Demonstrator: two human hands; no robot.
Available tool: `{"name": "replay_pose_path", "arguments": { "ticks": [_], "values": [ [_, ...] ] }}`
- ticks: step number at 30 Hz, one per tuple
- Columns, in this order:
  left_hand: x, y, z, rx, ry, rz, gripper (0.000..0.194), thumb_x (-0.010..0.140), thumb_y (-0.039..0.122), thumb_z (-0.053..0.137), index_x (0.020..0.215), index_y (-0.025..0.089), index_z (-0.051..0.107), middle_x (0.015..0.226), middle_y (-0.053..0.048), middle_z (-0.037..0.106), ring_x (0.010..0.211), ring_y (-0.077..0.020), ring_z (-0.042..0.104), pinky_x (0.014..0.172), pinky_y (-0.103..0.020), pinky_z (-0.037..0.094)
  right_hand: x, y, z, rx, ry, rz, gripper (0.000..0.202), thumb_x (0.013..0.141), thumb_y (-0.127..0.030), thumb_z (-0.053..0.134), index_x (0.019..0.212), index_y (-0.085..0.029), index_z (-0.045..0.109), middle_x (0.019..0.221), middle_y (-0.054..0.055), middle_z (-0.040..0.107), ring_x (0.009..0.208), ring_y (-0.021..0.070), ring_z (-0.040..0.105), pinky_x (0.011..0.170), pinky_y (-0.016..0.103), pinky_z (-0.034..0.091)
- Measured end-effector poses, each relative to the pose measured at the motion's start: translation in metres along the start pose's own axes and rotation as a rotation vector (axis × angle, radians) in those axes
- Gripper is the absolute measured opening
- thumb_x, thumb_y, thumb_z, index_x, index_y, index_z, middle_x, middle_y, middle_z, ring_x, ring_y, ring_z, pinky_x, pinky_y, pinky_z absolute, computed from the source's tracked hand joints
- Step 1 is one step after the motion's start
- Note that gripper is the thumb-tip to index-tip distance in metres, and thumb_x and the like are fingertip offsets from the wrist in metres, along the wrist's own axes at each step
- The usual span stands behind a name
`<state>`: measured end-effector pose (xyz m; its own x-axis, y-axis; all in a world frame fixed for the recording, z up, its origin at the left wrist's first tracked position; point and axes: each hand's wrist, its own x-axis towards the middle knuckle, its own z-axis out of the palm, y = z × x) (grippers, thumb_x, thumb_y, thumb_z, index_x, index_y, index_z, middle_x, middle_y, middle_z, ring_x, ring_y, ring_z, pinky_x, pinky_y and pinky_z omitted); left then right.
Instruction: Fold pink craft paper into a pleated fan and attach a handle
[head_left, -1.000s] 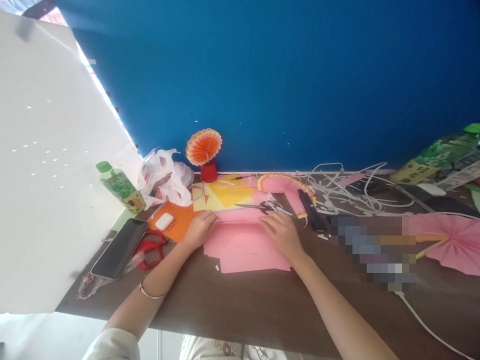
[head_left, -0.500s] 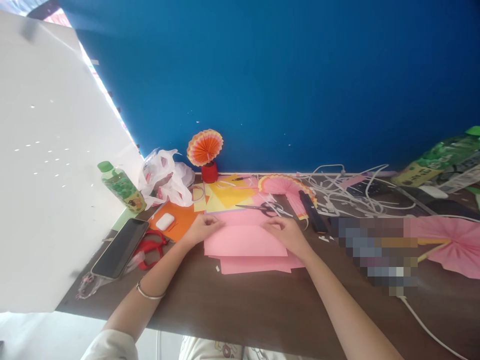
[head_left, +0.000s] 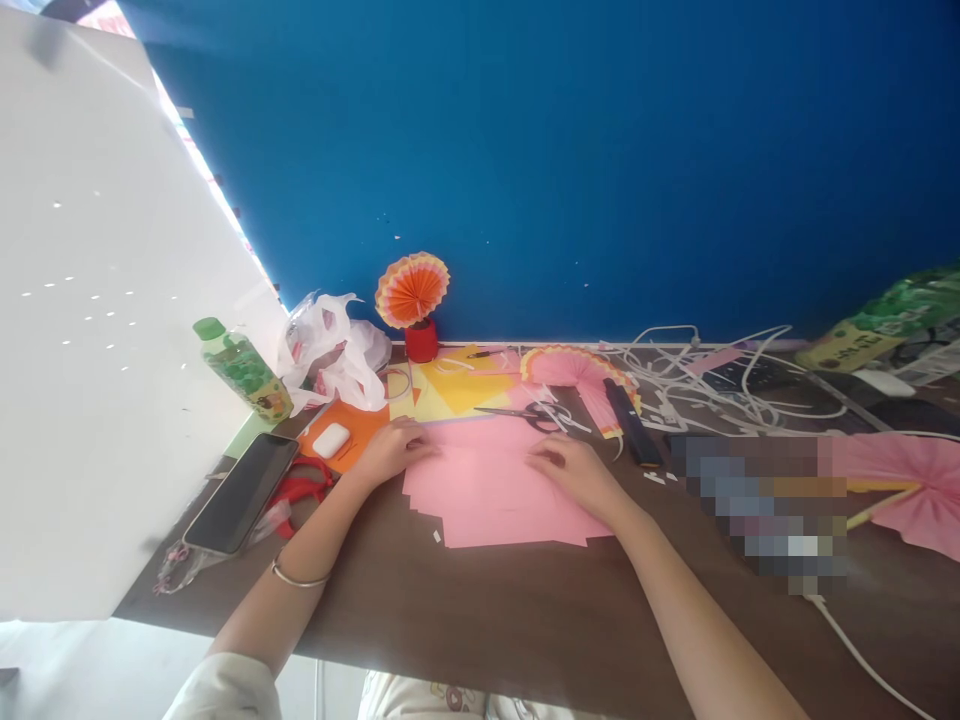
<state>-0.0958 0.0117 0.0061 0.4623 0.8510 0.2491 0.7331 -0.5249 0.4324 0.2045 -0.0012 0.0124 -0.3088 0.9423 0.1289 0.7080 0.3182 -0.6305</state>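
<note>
Several pink paper sheets (head_left: 487, 490) lie overlapped on the dark table in front of me. My left hand (head_left: 394, 450) is at their upper left edge, its fingers bent and pinched together on the paper's side. On the right part of the sheets rests my right hand (head_left: 570, 468), its thumb and fingers curled together at the paper. What either pinch holds is too small to make out. Just beyond the sheets lie black scissors (head_left: 540, 414), and yellow paper (head_left: 450, 388) is behind them.
To the left are a phone (head_left: 241, 492), red scissors (head_left: 306, 484), a white case (head_left: 331, 440), a plastic bag (head_left: 337, 350) and a green bottle (head_left: 244, 370). A paper fan (head_left: 412, 290) stands behind. White cables (head_left: 720, 390) and a pink fan (head_left: 907, 485) are right.
The near edge of the top pink sheet no longer stands out as a separate fold; the paper lies flatter and farther over the others. Both hands have shifted slightly.
</note>
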Motion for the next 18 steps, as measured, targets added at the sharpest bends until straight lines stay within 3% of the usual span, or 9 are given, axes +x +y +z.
{"name": "replay_pose_path", "arguments": {
  "ticks": [3,9,18],
  "values": [
    [-0.001,-0.001,-0.002,0.023,-0.019,0.076,0.039,0.084,0.049,0.046,0.065,0.017,0.057,0.069,-0.002,0.054,0.068,-0.0146,0.049,0.061,-0.024,0.036,0.001,0.004,0.002,-0.037,0.023,-0.020,0.023,0.078,-0.037,0.049,0.072,-0.021,0.065,0.082,0.004,0.065,0.083,0.0209,0.059,0.077,0.034,0.044],
    [-0.002,-0.003,-0.004,0.155,-0.056,0.084,0.038,0.088,0.046,0.041,0.074,0.018,0.061,0.071,-0.003,0.055,0.068,-0.0147,0.051,0.059,-0.025,0.036,0.001,0.011,0.005,-0.106,0.042,-0.049,0.022,0.080,-0.036,0.049,0.074,-0.023,0.066,0.090,0.004,0.066,0.104,0.0241,0.054,0.085,0.037,0.043],
    [0.002,-0.013,-0.004,0.357,-0.039,0.202,0.039,0.091,0.039,0.035,0.077,0.017,0.064,0.074,-0.005,0.059,0.070,-0.0153,0.053,0.065,-0.027,0.036,0.004,0.014,0.005,-0.190,0.119,-0.169,0.022,0.082,-0.032,0.048,0.072,-0.024,0.067,0.087,0.001,0.069,0.106,0.0234,0.055,0.090,0.038,0.042]
  ]
}}
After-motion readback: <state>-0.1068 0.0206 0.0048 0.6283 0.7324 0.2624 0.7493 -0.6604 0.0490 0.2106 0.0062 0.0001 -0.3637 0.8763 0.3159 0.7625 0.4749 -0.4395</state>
